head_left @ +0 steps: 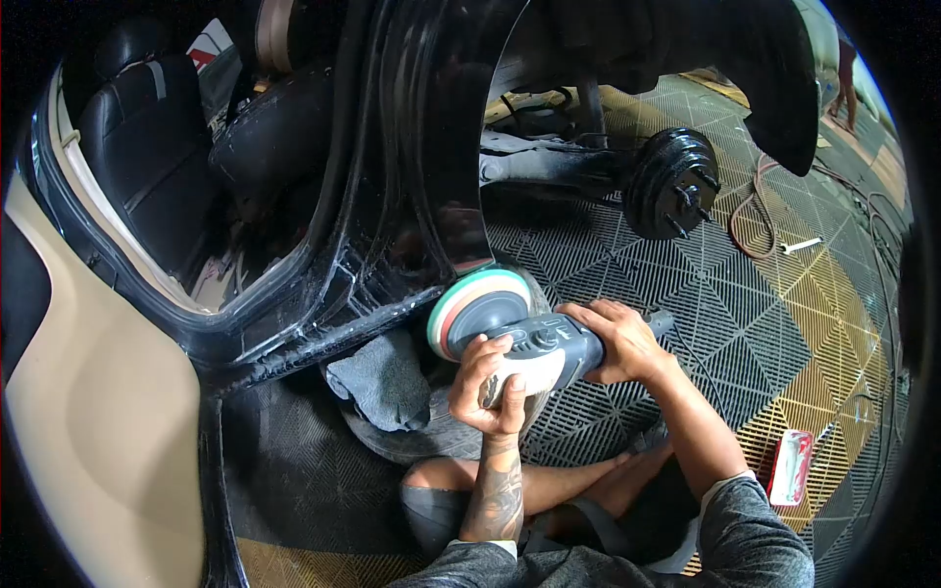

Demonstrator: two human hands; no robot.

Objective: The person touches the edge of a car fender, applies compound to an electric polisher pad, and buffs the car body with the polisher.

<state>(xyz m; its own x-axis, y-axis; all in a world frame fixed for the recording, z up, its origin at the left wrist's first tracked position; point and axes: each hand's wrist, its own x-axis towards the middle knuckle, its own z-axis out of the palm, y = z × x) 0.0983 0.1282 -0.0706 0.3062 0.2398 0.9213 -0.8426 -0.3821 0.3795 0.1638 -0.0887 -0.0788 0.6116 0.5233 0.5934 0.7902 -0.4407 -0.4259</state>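
Note:
Both of my hands hold a grey and white power polisher (551, 355). My left hand (487, 387) is wrapped round the front of its body, near the head. Farther back, my right hand (622, 338) grips the rear of the body, where the cord leaves. The round polishing pad (482, 312), with a green rim, is tilted up against or very close to the lower edge of the black car body panel (441, 147); I cannot tell whether they touch. Below the sill, a grey cloth (385, 380) lies on a tyre (431, 441) on the floor.
A bare wheel hub (674, 186) with studs juts out ahead on the right. The open car door (108, 392) stands on the left. On the grid floor are a hose (753, 211), a wrench (804, 245) and a red and white tray (792, 468).

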